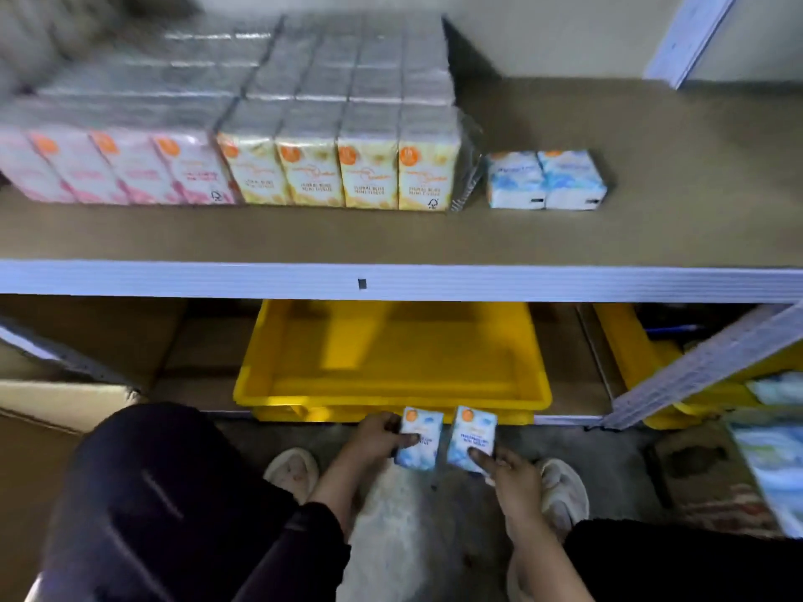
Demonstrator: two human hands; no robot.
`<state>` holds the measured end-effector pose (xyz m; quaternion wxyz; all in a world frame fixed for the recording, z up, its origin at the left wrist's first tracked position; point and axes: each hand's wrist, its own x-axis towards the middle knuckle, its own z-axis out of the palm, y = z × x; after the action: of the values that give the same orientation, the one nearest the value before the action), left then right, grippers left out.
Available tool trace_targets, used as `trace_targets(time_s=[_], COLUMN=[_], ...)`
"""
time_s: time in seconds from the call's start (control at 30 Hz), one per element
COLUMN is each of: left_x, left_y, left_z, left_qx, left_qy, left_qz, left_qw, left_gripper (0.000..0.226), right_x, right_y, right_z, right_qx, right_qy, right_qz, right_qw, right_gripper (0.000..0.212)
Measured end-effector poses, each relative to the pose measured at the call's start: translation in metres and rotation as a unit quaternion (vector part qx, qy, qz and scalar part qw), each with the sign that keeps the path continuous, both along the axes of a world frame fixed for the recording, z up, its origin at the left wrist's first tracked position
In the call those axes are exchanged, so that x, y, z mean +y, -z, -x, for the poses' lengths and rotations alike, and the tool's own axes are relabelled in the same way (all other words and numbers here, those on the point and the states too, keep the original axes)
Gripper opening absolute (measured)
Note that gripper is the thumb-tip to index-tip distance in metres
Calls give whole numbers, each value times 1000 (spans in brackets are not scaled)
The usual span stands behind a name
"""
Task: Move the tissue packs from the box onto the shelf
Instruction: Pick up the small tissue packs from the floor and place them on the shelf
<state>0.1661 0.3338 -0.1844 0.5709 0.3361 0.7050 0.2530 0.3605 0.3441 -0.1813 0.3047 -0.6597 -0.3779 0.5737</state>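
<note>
The person crouches before the shelf (391, 241), and each hand carries one blue tissue pack: the left hand (379, 436) closes around the left blue pack (418, 438), the right hand (512, 475) grips the right blue pack (471, 437) with its thumb across the front. Both packs are held low, in front of the yellow crate (391, 397) under the shelf board, well below the place they belong. On the shelf two blue packs (545, 180) already stand side by side, just right of the yellow-printed packs (339, 171) and the pink packs (113, 167). The step in hand seems to be the carry upward; next, both packs likely need lifting over the shelf's front edge and setting upright on the bare board beside the blue pair.
</note>
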Motion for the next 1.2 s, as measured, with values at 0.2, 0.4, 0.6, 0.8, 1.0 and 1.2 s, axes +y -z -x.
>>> trace_targets(time_s=[0.2, 0.4, 0.6, 0.8, 1.0, 1.2], left_x=[6, 13, 34, 70, 96, 95], left_y=[-76, -167, -253, -298, -294, -291], left_z=[-8, -25, -40, -57, -62, -64], left_qx=[56, 95, 123, 203, 271, 373], left_qy=[48, 50, 11, -17, 3, 45], left_qz=[-51, -147, -275, -302, -235, -270], left_qw=[996, 983, 953, 931, 933, 886], left_gripper=[17, 43, 41, 31, 41, 35], right_x=[-9, 4, 39, 87, 129, 129], right_y=[-54, -118, -199, -260, -271, -283], right_z=[-19, -25, -31, -28, -27, -29], right_qx=[-9, 1, -23, -122, -234, -343], right_qy=[-15, -4, 0, -22, -85, -127], right_qz=[-65, -118, -235, -320, -262, -324], right_qw=[998, 993, 972, 939, 933, 873], right_gripper=[7, 24, 43, 25, 29, 36])
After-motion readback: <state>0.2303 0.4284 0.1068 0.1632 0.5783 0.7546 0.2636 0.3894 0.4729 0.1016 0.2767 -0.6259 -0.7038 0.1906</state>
